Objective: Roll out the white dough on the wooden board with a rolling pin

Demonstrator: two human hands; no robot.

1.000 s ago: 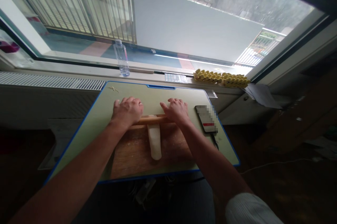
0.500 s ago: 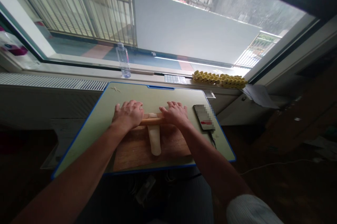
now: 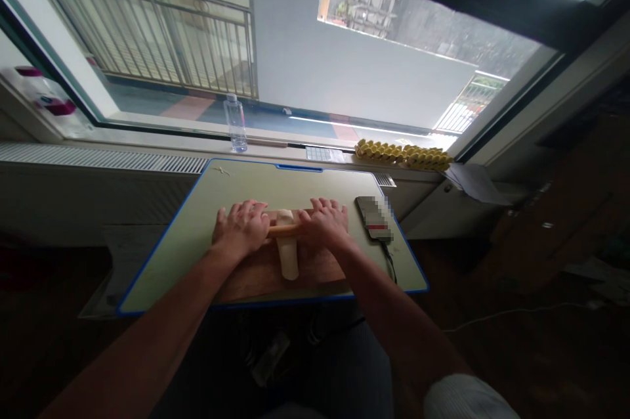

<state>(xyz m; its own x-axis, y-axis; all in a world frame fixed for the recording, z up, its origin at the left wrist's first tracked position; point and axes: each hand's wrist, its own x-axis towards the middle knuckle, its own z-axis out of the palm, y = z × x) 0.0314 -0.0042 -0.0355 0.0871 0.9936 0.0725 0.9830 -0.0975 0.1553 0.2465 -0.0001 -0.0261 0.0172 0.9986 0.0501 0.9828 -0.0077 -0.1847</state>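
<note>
A long, flat strip of pale dough point(image 3: 289, 264) lies lengthwise on a brown wooden board point(image 3: 319, 269). Across the strip rests a wooden rolling pin point(image 3: 284, 230), and only its middle shows between my hands. My left hand point(image 3: 242, 227) lies over its left part, with the palm down and the fingers bent forward. On the right part sits my right hand point(image 3: 325, 220), also palm down, its fingertips reaching past the pin. The far end of the dough shows beyond the pin, and a longer piece lies on the near side.
The board rests on a pale green table point(image 3: 172, 255) with a blue edge. To the right lies a phone point(image 3: 373, 219) with a cable. Thin pale scraps point(image 3: 222, 171) are at the far left corner. A plastic bottle point(image 3: 236, 127) and yellow egg cartons point(image 3: 403, 155) stand on the windowsill.
The rolling pin and both hands have come slightly towards me along the dough, so more of its far end shows. The camera view has shifted a little.
</note>
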